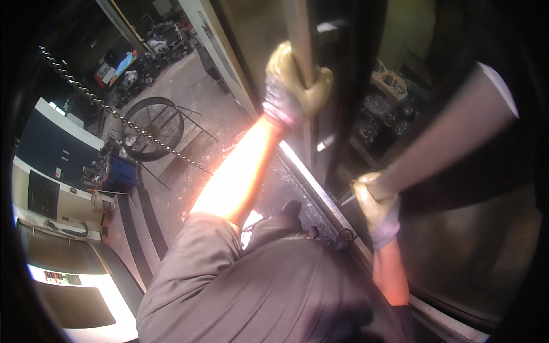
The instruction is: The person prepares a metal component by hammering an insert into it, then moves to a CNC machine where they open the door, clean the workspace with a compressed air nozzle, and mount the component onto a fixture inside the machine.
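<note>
My left hand [296, 86], in a yellow-coated glove, is raised at upper middle. Its fingers and thumb close round an upright metal bar [300, 34] beside a tall door-like panel. Lower and to the right, my right hand [376, 208] wears a similar glove. That hand is closed on the narrow lower end of a long brownish bar [452, 134], which looks wider toward its pale upper end. Blur hides what kind of bar it is. A short thin rod [347, 200] shows just left of my right fingers.
Behind the frame on the right lie metal machine parts [386, 94]. A pale metal rail [314, 186] runs diagonally past my body. On the left hang a chain [114, 111] and, beyond it, a large spoked wheel [153, 128] stands on the floor. White machine cabinets [108, 286] line the far left.
</note>
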The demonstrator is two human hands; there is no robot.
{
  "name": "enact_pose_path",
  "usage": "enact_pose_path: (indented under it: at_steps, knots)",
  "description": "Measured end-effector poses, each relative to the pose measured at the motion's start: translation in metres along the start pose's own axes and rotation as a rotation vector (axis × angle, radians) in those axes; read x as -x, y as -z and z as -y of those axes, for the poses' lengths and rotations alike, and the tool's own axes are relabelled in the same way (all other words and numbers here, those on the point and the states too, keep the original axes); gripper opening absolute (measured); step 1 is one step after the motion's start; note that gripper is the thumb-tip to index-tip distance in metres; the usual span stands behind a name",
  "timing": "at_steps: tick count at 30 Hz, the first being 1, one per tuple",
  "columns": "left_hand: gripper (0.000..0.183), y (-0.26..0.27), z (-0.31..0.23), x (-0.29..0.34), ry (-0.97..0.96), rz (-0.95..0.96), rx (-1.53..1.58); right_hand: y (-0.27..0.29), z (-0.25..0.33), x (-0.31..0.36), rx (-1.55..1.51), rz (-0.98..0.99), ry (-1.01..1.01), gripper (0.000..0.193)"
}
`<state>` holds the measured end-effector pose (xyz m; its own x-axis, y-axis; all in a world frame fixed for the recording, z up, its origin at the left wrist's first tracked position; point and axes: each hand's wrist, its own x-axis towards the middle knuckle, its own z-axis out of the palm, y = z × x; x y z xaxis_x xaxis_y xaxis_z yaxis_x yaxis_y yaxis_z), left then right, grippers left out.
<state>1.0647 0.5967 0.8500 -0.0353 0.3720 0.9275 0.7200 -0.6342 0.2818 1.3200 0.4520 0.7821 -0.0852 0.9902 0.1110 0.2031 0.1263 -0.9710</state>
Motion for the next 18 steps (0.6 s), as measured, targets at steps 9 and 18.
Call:
enact_pose_path:
  at_steps: [9,18]
  knots:
    - [0.028,0.046,0.142,-0.034,0.036,-0.023,-0.163,0.072,-0.025,0.088,-0.31,-0.287,0.173,0.017]
    - [0.033,0.026,0.313,-0.017,0.916,-0.302,0.504,0.081,-0.007,0.127,0.389,-1.38,0.043,0.024]
